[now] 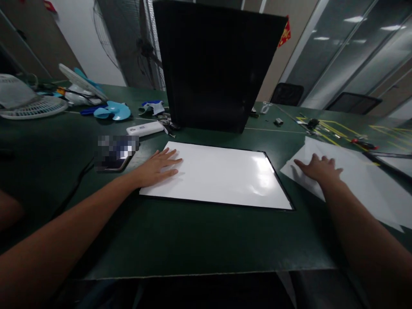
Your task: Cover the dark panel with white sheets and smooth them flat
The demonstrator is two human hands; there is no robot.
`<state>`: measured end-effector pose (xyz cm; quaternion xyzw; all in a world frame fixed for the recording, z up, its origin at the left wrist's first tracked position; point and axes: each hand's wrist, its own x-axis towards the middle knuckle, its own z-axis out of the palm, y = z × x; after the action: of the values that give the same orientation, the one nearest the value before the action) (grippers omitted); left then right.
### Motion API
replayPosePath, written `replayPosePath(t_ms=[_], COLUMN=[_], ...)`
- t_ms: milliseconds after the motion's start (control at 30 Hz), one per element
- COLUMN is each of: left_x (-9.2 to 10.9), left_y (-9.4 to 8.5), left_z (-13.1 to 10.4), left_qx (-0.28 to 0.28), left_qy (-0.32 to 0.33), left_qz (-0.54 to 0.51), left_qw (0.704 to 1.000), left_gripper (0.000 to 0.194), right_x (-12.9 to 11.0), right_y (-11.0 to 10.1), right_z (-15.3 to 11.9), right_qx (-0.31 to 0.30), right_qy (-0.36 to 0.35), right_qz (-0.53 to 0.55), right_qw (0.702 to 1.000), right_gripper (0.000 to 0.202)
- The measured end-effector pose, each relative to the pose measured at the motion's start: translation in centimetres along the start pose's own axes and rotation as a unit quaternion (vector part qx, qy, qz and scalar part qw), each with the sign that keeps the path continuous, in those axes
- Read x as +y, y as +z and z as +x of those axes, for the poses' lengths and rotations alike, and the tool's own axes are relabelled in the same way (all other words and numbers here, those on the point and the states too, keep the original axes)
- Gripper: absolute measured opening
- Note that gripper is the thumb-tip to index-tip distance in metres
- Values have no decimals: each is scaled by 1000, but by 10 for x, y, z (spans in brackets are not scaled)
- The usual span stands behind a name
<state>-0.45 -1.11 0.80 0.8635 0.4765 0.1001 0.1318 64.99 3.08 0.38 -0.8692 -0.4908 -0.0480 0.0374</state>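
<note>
Left hand [159, 167] and right hand [322, 168] reaching well apart, fingers spread, over a green table [209, 244]
A phone [118, 159] is lying leftmost of these; the left hand is resting on the left end of a white board [222, 176]; the right hand is overlapping loose papers [362, 182], contact unclear.

No text, brand or number can be read. A red hanging [285, 35] right of centre near the top of the frame, at the edge of the black panel [222, 64], bears gold characters too blurred to make out. A red sign [49, 6] at the upper left has a pale marking, also illegible. The white device [146, 128] left of centre carries a small mark, too small to tell.
</note>
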Motion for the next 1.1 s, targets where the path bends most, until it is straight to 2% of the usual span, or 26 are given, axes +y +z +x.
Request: replayPosePath(t_ms=[133,267,467,633,700,733,800,867,933,1100], left_x=[4,10,17,19,19,18,16,15,16,21], left_y=[-6,-10,-5,1,4,5,8,9,9,6], left_z=[-1,-2,0,1,2,2,3,3,3,0], left_qx=[23,36,46,-15,-34,-37,-43,-49,-54,-51], left_qy=[9,21,47,20,13,8,-5,-19,-26,-29], left_qz=[-59,-79,-5,30,56,66,75,73,68,57], left_qw=[998,996,998,999,998,997,996,996,996,997], left_gripper=[69,72,68,77,81,83,85,88,91,91], right_x=[15,10,5,15,20,23,26,28,27,20], right_y=[12,12,3,9,16,20,24,23,19,7], right_z=[10,11,5,11,16,18,22,23,21,7], right_qx=[-63,-86,-47,34,50,39,-11,-51,-53,-15], right_qy=[104,87,46,46,93,128,195,221,203,120], right_qz=[55,71,39,39,40,49,80,110,114,58], right_qw=[991,990,997,998,994,990,978,968,971,991], right_gripper=[113,99,88,94,105,110,118,117,109,85])
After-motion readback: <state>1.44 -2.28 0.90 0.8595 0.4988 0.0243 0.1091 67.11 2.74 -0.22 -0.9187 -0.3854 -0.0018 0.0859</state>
